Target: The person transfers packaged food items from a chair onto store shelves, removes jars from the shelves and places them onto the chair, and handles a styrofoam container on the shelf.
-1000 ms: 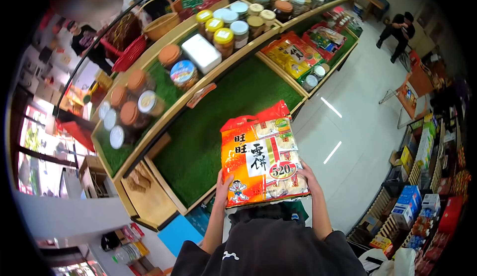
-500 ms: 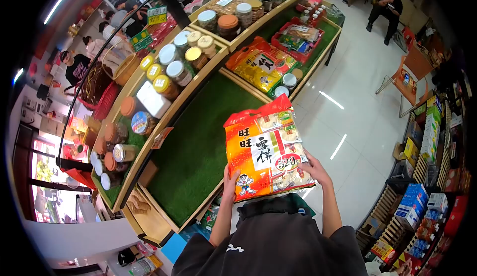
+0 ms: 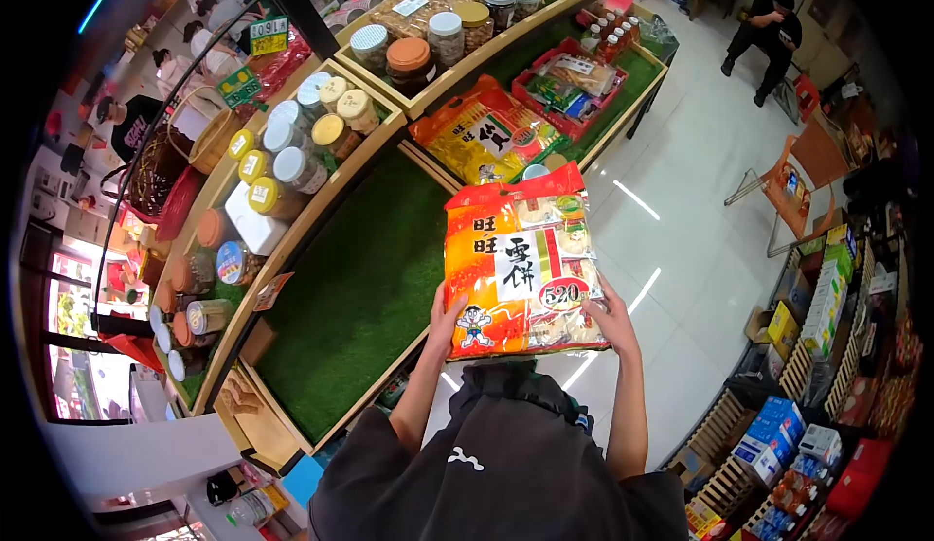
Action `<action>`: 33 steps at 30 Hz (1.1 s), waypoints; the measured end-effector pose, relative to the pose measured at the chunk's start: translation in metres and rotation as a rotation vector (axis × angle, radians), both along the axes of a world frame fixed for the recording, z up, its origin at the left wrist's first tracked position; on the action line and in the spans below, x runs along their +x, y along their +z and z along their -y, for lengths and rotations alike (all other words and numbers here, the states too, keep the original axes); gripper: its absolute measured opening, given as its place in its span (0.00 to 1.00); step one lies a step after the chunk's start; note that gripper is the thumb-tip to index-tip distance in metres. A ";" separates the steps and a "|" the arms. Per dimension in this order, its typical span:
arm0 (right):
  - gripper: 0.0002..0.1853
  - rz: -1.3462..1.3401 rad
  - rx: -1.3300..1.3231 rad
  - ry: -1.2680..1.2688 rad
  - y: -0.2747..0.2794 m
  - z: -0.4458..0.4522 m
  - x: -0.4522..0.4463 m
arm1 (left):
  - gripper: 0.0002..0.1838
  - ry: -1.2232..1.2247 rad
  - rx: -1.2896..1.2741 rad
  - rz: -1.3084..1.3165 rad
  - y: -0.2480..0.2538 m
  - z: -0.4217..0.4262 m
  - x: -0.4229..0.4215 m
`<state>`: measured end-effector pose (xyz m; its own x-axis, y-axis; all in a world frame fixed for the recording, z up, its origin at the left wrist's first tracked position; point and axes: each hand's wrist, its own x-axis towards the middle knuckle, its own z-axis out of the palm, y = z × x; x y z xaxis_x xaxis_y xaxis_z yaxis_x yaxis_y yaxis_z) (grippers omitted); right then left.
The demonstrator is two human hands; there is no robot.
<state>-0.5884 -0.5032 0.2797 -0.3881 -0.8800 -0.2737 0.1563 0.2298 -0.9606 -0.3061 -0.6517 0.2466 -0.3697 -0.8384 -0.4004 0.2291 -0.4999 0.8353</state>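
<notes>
A large bag of rice crackers [image 3: 516, 269], red and orange with a clear part showing wrapped crackers, is held up before my chest. My left hand [image 3: 446, 322] grips its lower left side, and my right hand [image 3: 611, 317] grips its lower right side. Fingers of both hands curl round behind the bag, partly hidden. Just beyond its top edge, a yellow and red snack bag [image 3: 486, 132] lies on the lower display shelf. Left of the bag stretches a shelf section lined with green artificial turf [image 3: 350, 288].
Lidded jars [image 3: 302, 166] line the raised wooden shelf at left. A red basket [image 3: 569, 89] of packets stands on the far shelf. An orange folding chair [image 3: 793, 186] and stocked racks [image 3: 778, 434] flank the tiled floor [image 3: 671, 210] at right. A person [image 3: 769, 45] sits far back.
The cracker bag now sits slightly higher in view and more upright, still in both hands. The shelves have shifted left in view, and more of my shirt shows.
</notes>
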 end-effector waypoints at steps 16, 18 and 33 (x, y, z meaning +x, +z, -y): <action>0.32 -0.178 0.126 0.247 -0.015 0.266 -0.130 | 0.29 0.341 -0.011 -0.012 -0.047 0.167 -0.100; 0.31 -0.339 0.046 0.296 -0.012 0.297 -0.138 | 0.29 0.368 -0.047 0.002 -0.050 0.185 -0.106; 0.45 -0.657 0.000 0.439 -0.120 0.526 -0.218 | 0.36 0.509 0.046 -0.054 -0.124 0.364 -0.189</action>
<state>-0.8066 -1.0292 0.1599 -0.0878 -0.9902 -0.1088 -0.5483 0.1392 -0.8246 -0.4949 -1.0157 0.1228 0.0593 -0.8995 -0.4328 0.4949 -0.3500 0.7953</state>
